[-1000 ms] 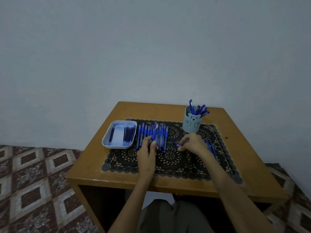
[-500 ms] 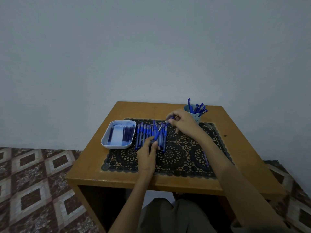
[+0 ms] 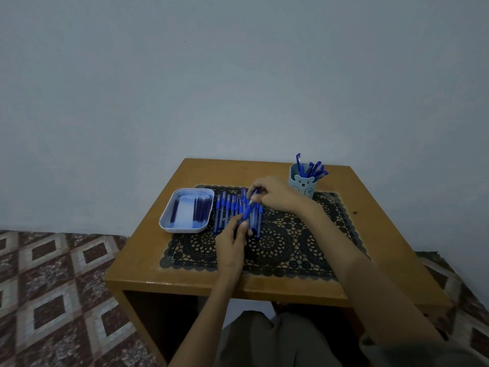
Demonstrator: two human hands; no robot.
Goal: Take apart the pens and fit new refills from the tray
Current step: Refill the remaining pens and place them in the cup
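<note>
A blue pen (image 3: pixel 247 211) is held slanted above a row of several blue pens (image 3: pixel 227 211) lying on the black lace mat (image 3: pixel 285 245). My left hand (image 3: pixel 234 241) grips the pen's lower end. My right hand (image 3: pixel 274 193) pinches a small blue piece at the pen's upper tip; which part it is I cannot tell. Left of the row stands a pale blue tray (image 3: pixel 169 221) holding several dark refills (image 3: pixel 202 209).
A light blue bear-face cup (image 3: pixel 303 185) full of blue pens stands at the back right of the small wooden table (image 3: pixel 148 250). A plain wall lies behind, patterned floor tiles to the left and right.
My right hand left the mat in front of the cup and came across to the tip of the pen in my left hand. The left hand stayed in place.
</note>
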